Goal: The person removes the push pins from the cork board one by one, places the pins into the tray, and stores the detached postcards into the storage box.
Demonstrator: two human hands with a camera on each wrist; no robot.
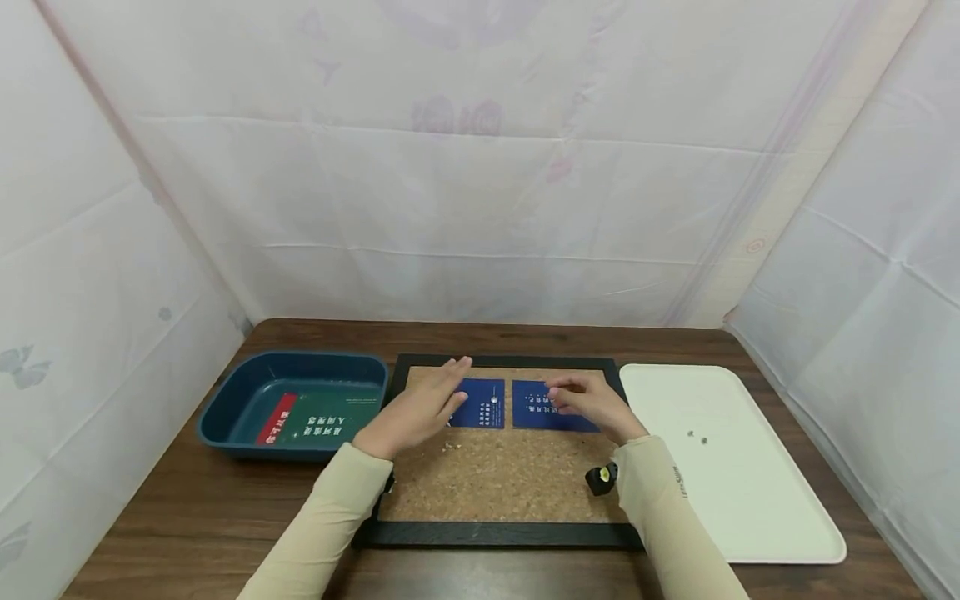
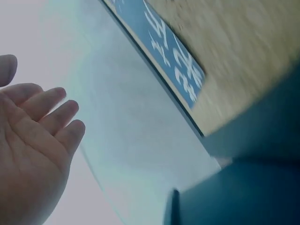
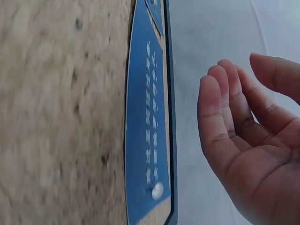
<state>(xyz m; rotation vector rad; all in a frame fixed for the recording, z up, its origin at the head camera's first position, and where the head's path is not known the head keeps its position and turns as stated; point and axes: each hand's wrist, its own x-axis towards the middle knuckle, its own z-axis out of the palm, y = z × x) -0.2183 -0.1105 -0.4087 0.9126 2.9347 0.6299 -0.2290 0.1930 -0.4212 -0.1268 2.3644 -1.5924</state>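
Table, dark wood grain: bears all items below.

Corkboard, black frame: flat, centre, below both hands.

White tray: right of the board; two small dark specks upon it, nature too small to tell.

Blue basin: left of the board; holds green printed matter with a red panel at one end, whether one piece or two cannot be told.

Left hand: above the board's left part, covering some of the left card; fingers extended, side by side, thumb apart; grasps nothing.

Right hand: above the right card's outer end; fingers gently bent, a gap between them and the thumb in its wrist view; nothing pinched.

Left blue card: on the cork, far half of the board, beside its fellow with a narrow gap; white lettering.

Right blue card: likewise on the cork, partly under the right hand.

White-headed pin: at the right card's far outer corner; depth cannot be told.

Step in hand, as judged: fastening cards to cork, the right one apparently just being finished. The next move probably calls for checking that the pin sits firm, then drawing both hands clear.
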